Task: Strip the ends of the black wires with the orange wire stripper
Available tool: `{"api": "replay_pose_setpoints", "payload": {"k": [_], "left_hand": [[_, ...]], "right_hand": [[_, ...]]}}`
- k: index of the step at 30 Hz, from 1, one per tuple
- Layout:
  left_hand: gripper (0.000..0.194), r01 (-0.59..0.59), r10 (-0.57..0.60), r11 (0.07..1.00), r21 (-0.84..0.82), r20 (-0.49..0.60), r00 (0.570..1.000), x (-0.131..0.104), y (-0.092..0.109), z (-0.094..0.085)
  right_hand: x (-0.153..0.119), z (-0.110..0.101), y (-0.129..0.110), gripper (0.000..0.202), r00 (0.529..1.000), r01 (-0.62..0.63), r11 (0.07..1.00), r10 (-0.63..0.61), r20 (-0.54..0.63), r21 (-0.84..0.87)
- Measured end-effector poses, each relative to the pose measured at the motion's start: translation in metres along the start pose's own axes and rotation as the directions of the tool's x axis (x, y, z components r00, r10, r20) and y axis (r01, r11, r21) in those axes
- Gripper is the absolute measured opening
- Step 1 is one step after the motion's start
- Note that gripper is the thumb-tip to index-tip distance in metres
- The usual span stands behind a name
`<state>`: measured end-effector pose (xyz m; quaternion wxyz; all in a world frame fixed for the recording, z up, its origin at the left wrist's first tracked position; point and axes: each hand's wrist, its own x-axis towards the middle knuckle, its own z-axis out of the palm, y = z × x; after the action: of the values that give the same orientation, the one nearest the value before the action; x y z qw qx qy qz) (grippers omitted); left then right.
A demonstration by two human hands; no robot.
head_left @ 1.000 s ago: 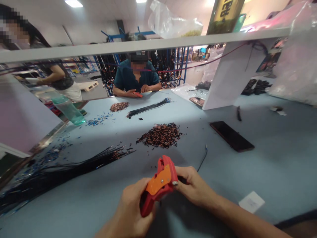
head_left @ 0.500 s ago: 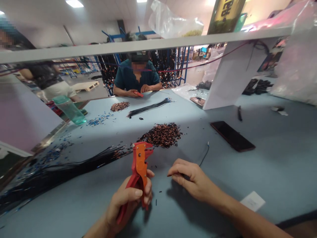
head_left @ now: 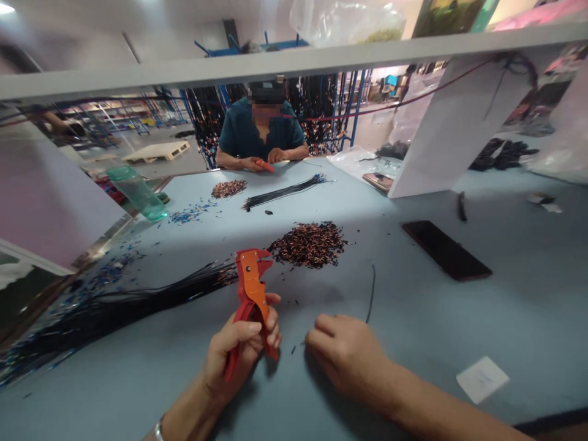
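Lowered right fingers (head_left: 321,339) curl over wire (head_left: 372,294); left fingers (head_left: 274,323) wrap pliers (head_left: 252,283).

Wire (head_left: 372,289): lower end hidden by right hand (head_left: 345,352). White paper (head_left: 482,380): marks unreadably blurred.

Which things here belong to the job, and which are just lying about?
Likely the job's:
red-orange tool in the left hand
wire at the right hand
black wire bundle
pile of small pieces

Likely lying about:
dark phone
green bottle
white card
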<state>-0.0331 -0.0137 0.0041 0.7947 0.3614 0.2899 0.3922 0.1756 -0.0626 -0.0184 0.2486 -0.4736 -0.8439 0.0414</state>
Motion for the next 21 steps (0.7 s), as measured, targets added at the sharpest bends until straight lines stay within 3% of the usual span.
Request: {"api": "replay_pose_setpoints", "payload": {"k": [2,4,9,13,17,21], "left_hand": [[0.039,0.009,-0.009,1.000,-0.010,-0.003,1.000,-0.001,0.000,0.000],[0.039,0.010,-0.010,1.000,-0.021,0.001,1.000,-0.002,-0.001,0.000],[0.040,0.008,-0.008,0.999,-0.036,0.006,1.000,-0.001,-0.002,-0.002],[0.039,-0.025,0.024,0.999,-0.040,-0.024,0.999,0.000,0.001,-0.003],[0.038,-0.086,0.083,0.994,-0.062,-0.053,0.995,0.003,0.012,-0.002],[0.036,-0.140,0.134,0.987,-0.082,-0.082,0.988,0.005,0.028,-0.006]], "right_hand": [[0.001,-0.002,0.010,0.024,0.984,-0.158,0.987,0.156,-0.087,-0.017],[0.001,-0.005,0.017,0.022,0.970,-0.217,0.974,0.223,-0.100,0.068],[0.000,-0.011,0.016,0.025,0.994,-0.108,0.954,0.103,0.031,0.279],[-0.002,-0.009,0.019,0.026,0.998,-0.058,0.968,0.047,0.050,0.245],[-0.002,-0.010,0.023,0.019,0.995,-0.097,0.961,0.089,0.042,0.259],[0.002,-0.012,0.004,0.020,0.990,-0.095,0.963,0.064,0.127,0.254]]}}
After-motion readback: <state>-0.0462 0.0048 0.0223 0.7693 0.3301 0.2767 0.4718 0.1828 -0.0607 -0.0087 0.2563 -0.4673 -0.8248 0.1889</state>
